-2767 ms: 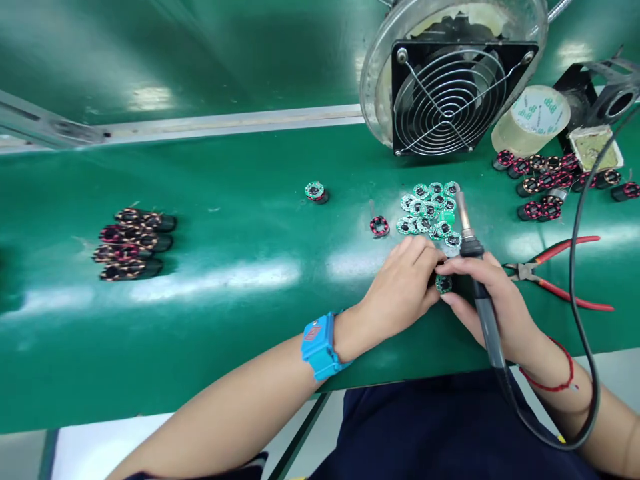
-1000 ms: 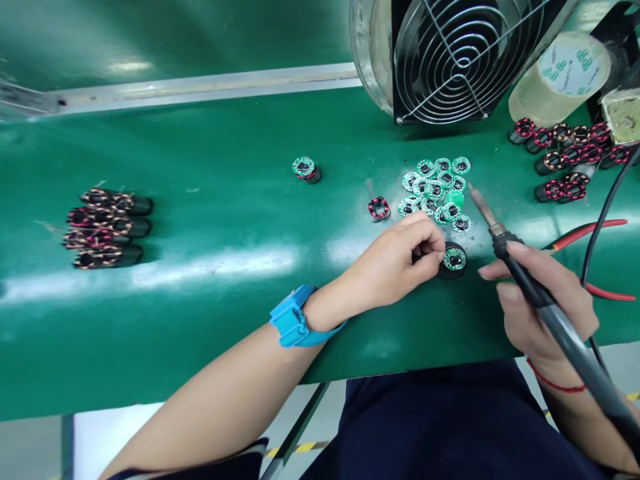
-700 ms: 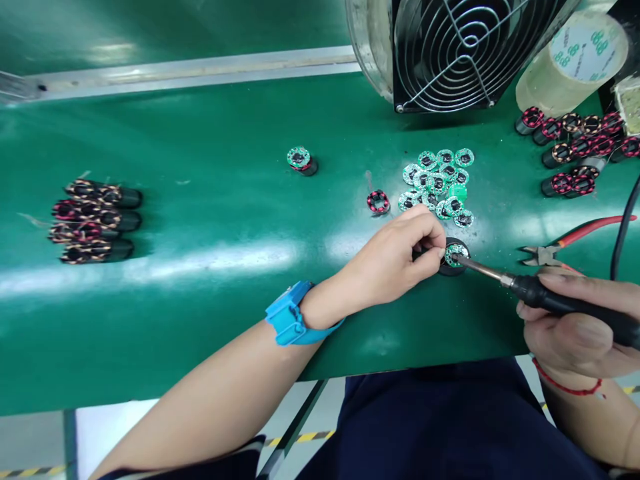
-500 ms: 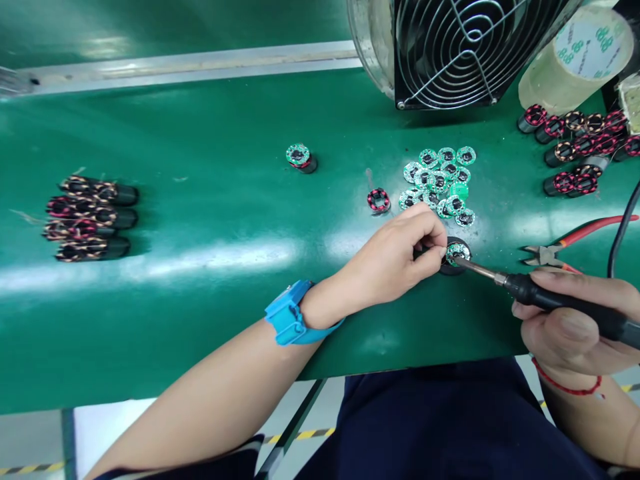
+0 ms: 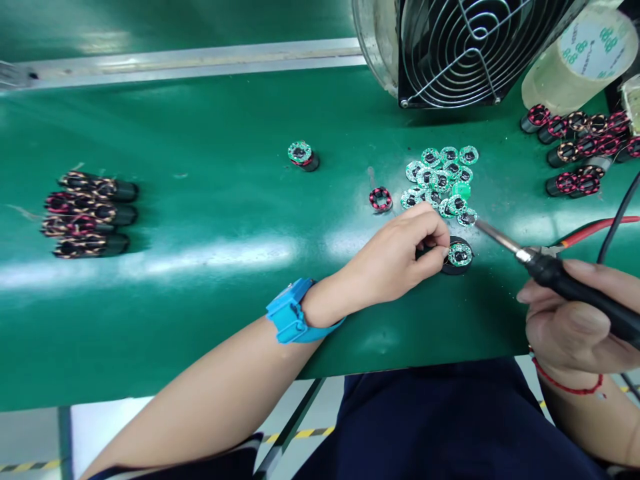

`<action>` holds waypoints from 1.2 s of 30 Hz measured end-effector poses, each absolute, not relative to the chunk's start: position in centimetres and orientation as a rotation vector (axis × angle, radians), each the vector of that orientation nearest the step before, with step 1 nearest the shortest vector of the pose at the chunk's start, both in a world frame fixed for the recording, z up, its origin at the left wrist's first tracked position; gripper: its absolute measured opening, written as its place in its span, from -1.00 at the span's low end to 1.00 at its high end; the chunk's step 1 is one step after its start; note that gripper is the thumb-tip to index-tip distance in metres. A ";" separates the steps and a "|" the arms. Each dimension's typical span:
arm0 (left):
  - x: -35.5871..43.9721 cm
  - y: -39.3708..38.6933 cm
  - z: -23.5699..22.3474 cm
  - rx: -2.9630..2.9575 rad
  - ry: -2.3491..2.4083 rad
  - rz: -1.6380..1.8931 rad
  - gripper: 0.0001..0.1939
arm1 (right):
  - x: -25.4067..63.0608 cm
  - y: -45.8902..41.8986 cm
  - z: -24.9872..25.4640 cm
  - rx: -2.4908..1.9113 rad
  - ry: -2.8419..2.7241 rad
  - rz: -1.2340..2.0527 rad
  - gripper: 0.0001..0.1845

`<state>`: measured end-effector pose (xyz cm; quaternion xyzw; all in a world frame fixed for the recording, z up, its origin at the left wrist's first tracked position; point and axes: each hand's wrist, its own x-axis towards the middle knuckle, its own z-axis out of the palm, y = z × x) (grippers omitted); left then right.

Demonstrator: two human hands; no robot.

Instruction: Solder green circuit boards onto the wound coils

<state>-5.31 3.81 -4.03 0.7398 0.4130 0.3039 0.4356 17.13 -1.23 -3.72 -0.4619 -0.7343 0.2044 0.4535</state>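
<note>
My right hand point(image 5: 570, 327) is wrapped round the black handle of a soldering iron point(image 5: 555, 273). The iron's metal tip is raised up and to the right of a small round green circuit board point(image 5: 459, 254), apart from it. That board lies in a black round piece point(image 5: 457, 270) on the bench. At the board's left edge, the thumb and forefinger of my left hand point(image 5: 395, 253) are pinched together; what is between them is too small to make out. Loose round circuit boards point(image 5: 440, 180) lie in a pile just beyond my left hand.
A coil core point(image 5: 381, 199) and a core topped with a board point(image 5: 303, 156) stand on the green bench point(image 5: 215, 320). More wound cores point(image 5: 93, 213) are grouped at left, others point(image 5: 567, 153) at right. Red-handled cutters point(image 5: 590, 230) lie beside the iron. A fan point(image 5: 470, 53) stands behind.
My right hand has lifted the soldering iron's tip off the board and moved it up and to the right. My left hand keeps its pinch at the board's edge.
</note>
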 end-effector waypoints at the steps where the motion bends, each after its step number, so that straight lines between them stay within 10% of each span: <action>1: -5.3 3.8 -4.0 1.841 1.025 0.756 -0.86 | 16.7 -1.0 -3.6 -1.133 -1.780 0.467 -0.56; 36: -4.5 2.4 -3.2 1.702 1.174 0.754 -0.90 | 14.6 1.0 -3.7 -1.118 -2.193 0.619 -0.40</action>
